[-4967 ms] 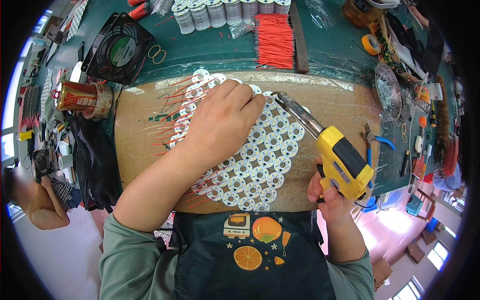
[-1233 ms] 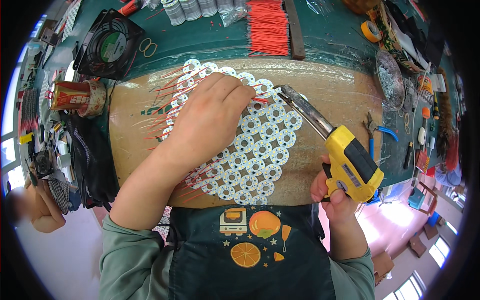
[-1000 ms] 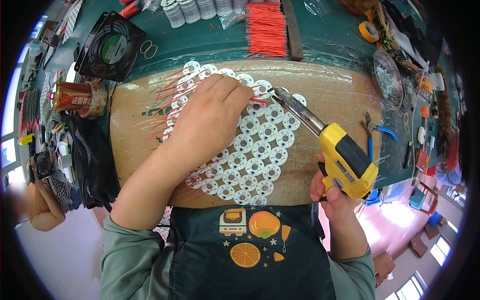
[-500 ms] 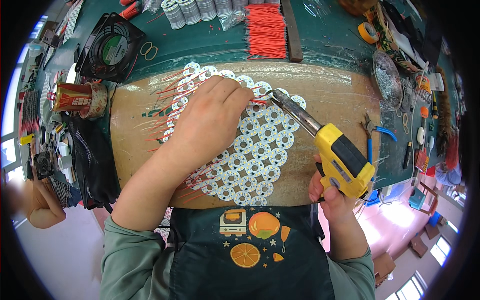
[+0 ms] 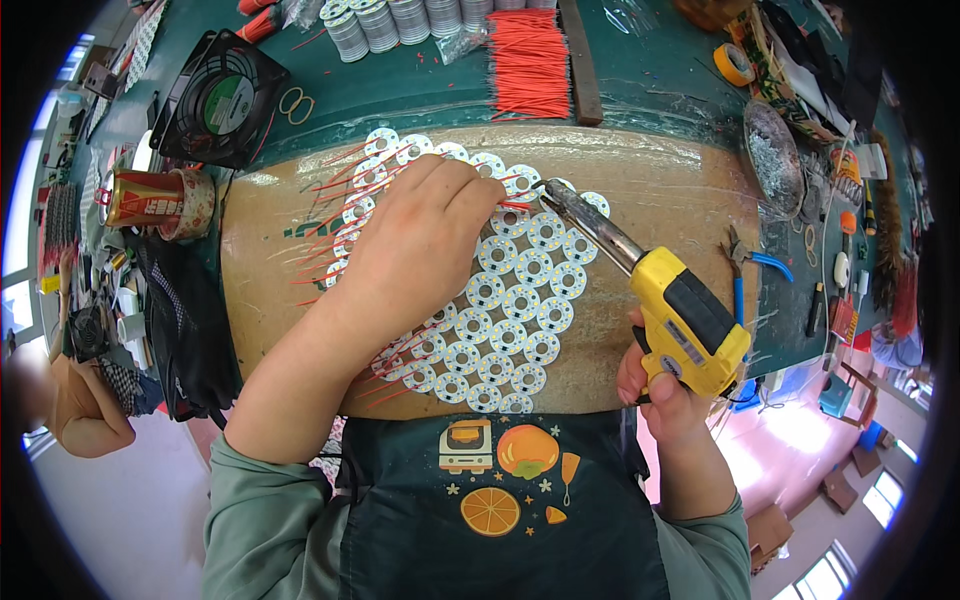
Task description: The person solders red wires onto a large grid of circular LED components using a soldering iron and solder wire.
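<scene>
My left hand (image 5: 420, 240) arches over the upper part of a block of round white LED boards (image 5: 486, 290), its fingers pinched on thin red wires (image 5: 516, 206). Several of these boards have red wires trailing off them on the left side. In my right hand (image 5: 668, 400) is a yellow and black soldering gun (image 5: 692, 322), held by the grip. Its metal tip meets the boards in the upper right of the block, just right of the pinched wires. My left hand covers the boards under it.
A brown work board (image 5: 660, 180) lies beneath the LED boards. Beyond it are a bundle of red wires (image 5: 530, 65), a dark bar (image 5: 582, 60) and stacked discs (image 5: 390, 22). A black fan (image 5: 222, 95) and red can (image 5: 145, 197) stand left; blue-handled pliers (image 5: 740, 280) and a metal bowl (image 5: 772, 160) lie right.
Both hands and the soldering gun stay almost in place over the boards. The view has shifted very slightly.
</scene>
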The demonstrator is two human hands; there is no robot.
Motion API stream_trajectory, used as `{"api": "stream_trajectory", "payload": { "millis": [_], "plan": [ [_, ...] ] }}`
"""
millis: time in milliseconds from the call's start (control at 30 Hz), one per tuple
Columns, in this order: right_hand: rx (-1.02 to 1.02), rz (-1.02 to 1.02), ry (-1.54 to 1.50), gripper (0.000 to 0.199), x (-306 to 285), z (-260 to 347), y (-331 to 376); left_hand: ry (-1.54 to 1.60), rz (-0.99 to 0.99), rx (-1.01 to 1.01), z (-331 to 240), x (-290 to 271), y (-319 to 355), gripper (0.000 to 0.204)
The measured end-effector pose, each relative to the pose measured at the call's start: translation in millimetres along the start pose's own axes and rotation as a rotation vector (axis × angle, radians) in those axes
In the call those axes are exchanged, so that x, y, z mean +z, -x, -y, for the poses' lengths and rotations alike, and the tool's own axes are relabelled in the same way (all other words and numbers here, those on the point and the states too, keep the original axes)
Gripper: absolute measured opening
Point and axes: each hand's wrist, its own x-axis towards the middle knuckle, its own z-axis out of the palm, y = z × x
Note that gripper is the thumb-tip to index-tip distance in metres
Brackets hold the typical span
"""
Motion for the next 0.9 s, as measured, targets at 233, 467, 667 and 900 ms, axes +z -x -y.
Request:
{"api": "stream_trajectory", "payload": {
  "millis": [233, 467, 667, 900],
  "plan": [
    [0.007, -0.013, 0.069, 0.065, -2.9, -3.2, 0.9, -0.003, 0.004, -0.004, -0.3, -0.8, -0.3, 0.019],
    [0.014, -0.022, 0.082, 0.056, -4.5, -5.0, 3.6, 0.005, 0.003, -0.007, -1.0, -0.8, -0.6, 0.020],
    [0.051, -0.100, 0.132, 0.071, -0.2, -3.9, 3.6, 0.004, -0.005, -0.004, -0.6, -0.1, -0.3, 0.021],
    [0.028, -0.135, 0.174, 0.070, 1.9, -6.2, 3.6, 0.011, -0.002, -0.007, -0.4, 0.4, -0.2, 0.022]
  ]
}}
